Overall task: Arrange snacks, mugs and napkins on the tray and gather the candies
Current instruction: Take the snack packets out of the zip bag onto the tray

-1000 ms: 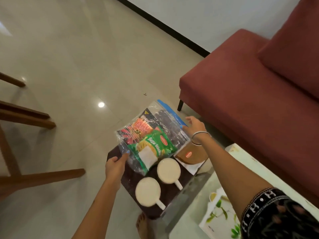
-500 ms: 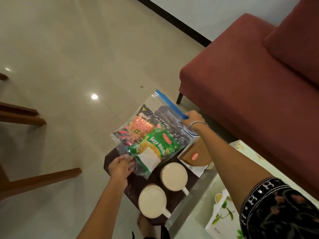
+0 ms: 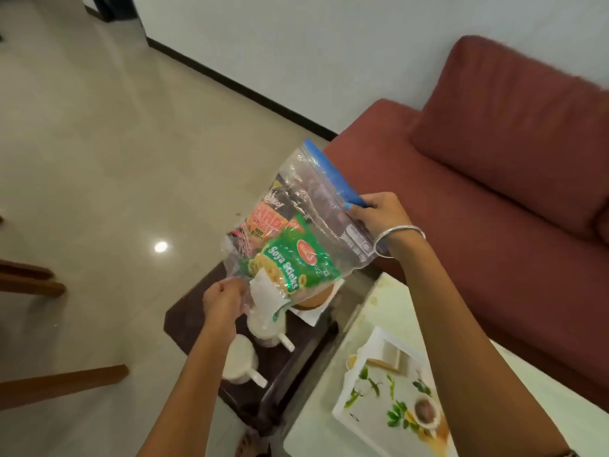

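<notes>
Overhead, looking down at two bare arms w/ a clear zip-top bag (image 3: pixel 316 206) of snacks held up in the air above a dark brown tray (image 3: pixel 184 321). Right hand (image 3: pixel 379 212), silver bangle on the wrist, is closed on the bag's blue zip edge at the upper right. Left hand (image 3: pixel 222 296) is closed on the bag's lower left corner. Inside the bag: a green Soya Sticks pack (image 3: pixel 296 258) at the front, an orange-and-black chips pack (image 3: pixel 267 222) behind it.

On the tray under the bag sit two white mugs (image 3: pixel 263 328), handles pointing lower right, one partly hidden by the left forearm, and a brown packet on a white napkin (image 3: pixel 313 313), mostly covered by the bag. Tray rests on a glass surface (image 3: pixel 303 384). To the right, a white box w/ leaf print (image 3: pixel 389 394) lies on a pale surface. Red sofa (image 3: pixel 494 179) behind; glossy tiled floor (image 3: pixel 99 159) on the left.
</notes>
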A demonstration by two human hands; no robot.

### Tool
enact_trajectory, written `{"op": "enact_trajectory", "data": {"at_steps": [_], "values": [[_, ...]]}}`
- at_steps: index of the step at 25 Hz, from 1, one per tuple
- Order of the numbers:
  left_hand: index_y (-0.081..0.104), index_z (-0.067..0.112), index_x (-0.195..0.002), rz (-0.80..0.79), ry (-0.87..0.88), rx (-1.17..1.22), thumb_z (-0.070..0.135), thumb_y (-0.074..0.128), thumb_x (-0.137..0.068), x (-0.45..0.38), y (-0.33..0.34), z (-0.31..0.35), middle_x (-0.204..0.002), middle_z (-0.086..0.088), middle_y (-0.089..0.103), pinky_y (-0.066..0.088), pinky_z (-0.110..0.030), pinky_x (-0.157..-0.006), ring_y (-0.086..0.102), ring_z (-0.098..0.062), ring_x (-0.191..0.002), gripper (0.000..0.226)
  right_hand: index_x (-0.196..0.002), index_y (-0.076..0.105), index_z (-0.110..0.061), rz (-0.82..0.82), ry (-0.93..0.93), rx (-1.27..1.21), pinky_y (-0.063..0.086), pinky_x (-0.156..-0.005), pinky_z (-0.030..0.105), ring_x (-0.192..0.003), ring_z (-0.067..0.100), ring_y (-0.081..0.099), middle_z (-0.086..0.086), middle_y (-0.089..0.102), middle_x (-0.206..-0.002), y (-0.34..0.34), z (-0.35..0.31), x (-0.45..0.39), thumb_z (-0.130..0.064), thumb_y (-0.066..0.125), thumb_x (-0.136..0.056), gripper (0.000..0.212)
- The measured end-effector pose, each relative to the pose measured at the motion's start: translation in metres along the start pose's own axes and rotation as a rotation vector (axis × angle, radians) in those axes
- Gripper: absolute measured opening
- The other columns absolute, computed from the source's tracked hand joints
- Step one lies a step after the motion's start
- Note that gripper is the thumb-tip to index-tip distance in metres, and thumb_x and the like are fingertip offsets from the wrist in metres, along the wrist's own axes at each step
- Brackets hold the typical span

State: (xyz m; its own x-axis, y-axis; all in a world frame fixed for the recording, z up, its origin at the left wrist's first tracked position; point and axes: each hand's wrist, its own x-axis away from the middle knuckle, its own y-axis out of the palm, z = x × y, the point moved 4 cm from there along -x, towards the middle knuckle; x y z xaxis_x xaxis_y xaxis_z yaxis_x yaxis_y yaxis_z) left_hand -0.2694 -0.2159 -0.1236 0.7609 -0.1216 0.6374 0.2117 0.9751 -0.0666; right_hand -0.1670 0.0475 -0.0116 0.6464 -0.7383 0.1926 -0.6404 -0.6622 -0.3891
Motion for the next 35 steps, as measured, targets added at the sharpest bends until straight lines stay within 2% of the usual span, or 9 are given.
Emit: {"op": "enact_trajectory", "data": {"at_steps": [5, 9, 13, 15, 18, 22, 25, 30, 35], "values": [[0.062, 0.002, -0.097, -0.091, 0.225, -0.278, 0.026, 0.055, -0.087, 0.115, 0.07, -0.025, -0.104, -0.021, 0.065, 0.05, -0.043, -0.09, 0.061, -0.035, -0.099, 0.027, -0.088, 0.073, -0.001, 0.106, -0.022, -0.172, 0.046, -0.072, 0.04, -0.071, 0.018, 0.053, 0.007, 0.064, -0.064, -0.074, 0.014, 0.106, -0.013, 0.067, -0.08, 0.016], [0.059, 0.014, -0.072, -0.398, 0.388, -0.131, 0.037, 0.051, -0.091, 0.228, 0.155, -0.01, -0.077, -0.008, 0.066, 0.058, -0.03, -0.065, 0.067, -0.023, -0.071, 0.031, -0.083, 0.072, -0.001, 0.302, -0.106, 0.29, 0.042, -0.065, 0.03, -0.069, 0.021, 0.058, 0.023, 0.064, -0.069, -0.124, 0.042, 0.182, -0.019, 0.061, -0.084, 0.022], [0.062, 0.001, -0.063, -0.571, 0.445, -0.461, 0.044, 0.06, -0.082, 0.294, 0.222, -0.024, -0.068, -0.019, 0.066, 0.058, -0.037, -0.066, 0.063, -0.031, -0.062, 0.048, -0.098, 0.068, -0.002, 0.363, 0.0, 0.553, 0.046, -0.074, 0.038, -0.091, 0.036, 0.061, 0.021, 0.069, -0.096, -0.156, 0.064, 0.219, -0.017, 0.048, -0.091, 0.026], [0.048, 0.007, -0.047, -0.565, 0.524, -0.641, 0.032, 0.064, -0.08, 0.31, 0.24, -0.035, -0.053, -0.015, 0.054, 0.049, -0.037, -0.06, 0.052, -0.03, -0.053, 0.044, -0.1, 0.066, 0.0, 0.346, 0.0, 0.637, 0.044, -0.072, 0.039, -0.092, 0.038, 0.061, 0.022, 0.068, -0.097, -0.168, 0.073, 0.234, -0.011, 0.046, -0.09, 0.025], [0.039, 0.01, -0.05, -0.516, 0.556, -0.792, 0.008, 0.053, -0.08, 0.315, 0.257, -0.049, -0.064, -0.022, 0.056, 0.044, -0.04, -0.059, 0.053, -0.038, -0.065, 0.032, -0.084, 0.07, -0.002, 0.299, -0.001, 0.373, 0.042, -0.061, 0.029, -0.08, 0.031, 0.064, 0.017, 0.071, -0.083, -0.184, 0.096, 0.254, -0.016, 0.054, -0.085, 0.021], [0.06, -0.005, -0.071, -0.674, 0.333, -0.746, 0.004, 0.049, -0.083, 0.309, 0.264, -0.08, -0.073, -0.021, 0.061, 0.055, -0.046, -0.07, 0.06, -0.033, -0.068, 0.018, -0.084, 0.069, -0.002, 0.408, 0.342, -0.573, 0.058, -0.062, 0.034, -0.075, 0.024, 0.063, 0.012, 0.067, -0.08, -0.201, 0.14, 0.274, -0.02, 0.052, -0.085, 0.025], [0.071, -0.002, -0.087, -0.669, 0.363, -0.756, 0.008, 0.059, -0.082, 0.311, 0.26, -0.097, -0.086, -0.022, 0.069, 0.055, -0.049, -0.083, 0.067, -0.034, -0.086, 0.016, -0.083, 0.07, -0.003, 0.404, 0.431, -0.506, 0.059, -0.064, 0.035, -0.079, 0.03, 0.066, 0.019, 0.069, -0.089, -0.198, 0.153, 0.276, -0.03, 0.059, -0.081, 0.03], [0.071, 0.005, -0.071, -0.593, 0.494, -0.864, 0.009, 0.061, -0.079, 0.309, 0.246, -0.108, -0.076, -0.014, 0.069, 0.058, -0.037, -0.075, 0.068, -0.028, -0.077, 0.015, -0.065, 0.066, -0.014, 0.431, 0.482, -0.413, 0.061, -0.061, 0.035, -0.074, 0.026, 0.07, 0.014, 0.07, -0.081, -0.182, 0.158, 0.278, -0.045, 0.069, -0.075, 0.033], [0.062, 0.01, -0.055, -0.538, 0.451, -0.881, 0.012, 0.069, -0.075, 0.305, 0.23, -0.12, -0.062, -0.006, 0.061, 0.057, -0.031, -0.064, 0.061, -0.021, -0.062, 0.021, -0.075, 0.066, -0.008, 0.388, 0.583, -0.444, 0.06, -0.07, 0.043, -0.084, 0.031, 0.069, 0.017, 0.069, -0.092, -0.169, 0.164, 0.28, -0.041, 0.072, -0.074, 0.034]]}}
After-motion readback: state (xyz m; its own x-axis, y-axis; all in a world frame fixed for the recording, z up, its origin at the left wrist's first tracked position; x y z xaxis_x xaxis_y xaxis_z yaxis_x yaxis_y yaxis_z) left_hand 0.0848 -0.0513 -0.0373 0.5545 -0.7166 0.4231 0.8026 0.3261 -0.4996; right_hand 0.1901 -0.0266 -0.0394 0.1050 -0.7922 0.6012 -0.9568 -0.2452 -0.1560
